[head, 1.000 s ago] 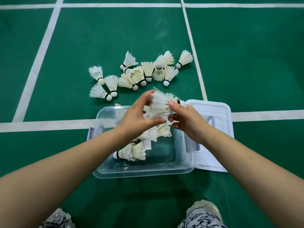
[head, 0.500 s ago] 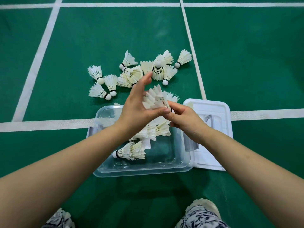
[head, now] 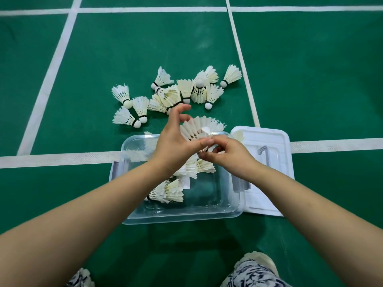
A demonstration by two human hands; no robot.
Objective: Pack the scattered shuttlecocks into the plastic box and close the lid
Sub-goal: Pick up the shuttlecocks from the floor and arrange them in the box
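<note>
A clear plastic box [head: 186,216] sits on the green court floor with several white shuttlecocks [head: 167,191] lying inside. Above its far edge, my left hand [head: 176,139] and my right hand [head: 228,154] together hold a white shuttlecock [head: 199,129], feathers fanned away from me; its cork end is hidden between my fingers. Several loose shuttlecocks [head: 178,94] lie scattered on the floor beyond the box. The white lid [head: 269,146] rests flat on the floor against the box's right side.
White court lines [head: 51,158] cross the green floor, one running under the box. My patterned trouser knees and a shoe [head: 257,264] show at the bottom edge.
The held shuttlecock has turned from lying sideways to feathers pointing away from me. Both hands shifted slightly; my left index finger lifted.
</note>
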